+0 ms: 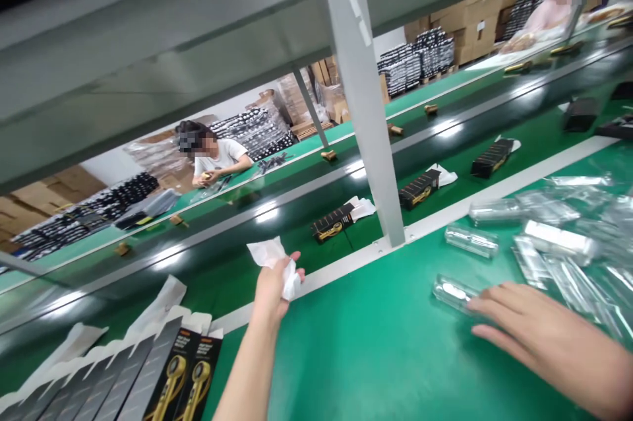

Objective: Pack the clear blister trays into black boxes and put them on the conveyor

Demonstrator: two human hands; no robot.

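My left hand [275,284] is closed around a crumpled white thin sheet or sleeve [270,253], held above the metal edge strip between the green table and the conveyor. To the right, my right hand [539,328] reaches over the table with fingers stretched out and thumb apart. Its fingertips touch the right end of a clear plastic tray [451,291]. Just beyond lies another clear plastic tray [472,241], and a heap of such trays [568,276] spreads across the right side.
Black printed boxes [182,375] stand in a row at lower left. More black boxes [332,223] with white sheets lie on the green conveyor. A grey metal post [368,97] rises from the table edge. Beyond, gold parts [329,155] line another belt; co-workers [222,150] sit across.
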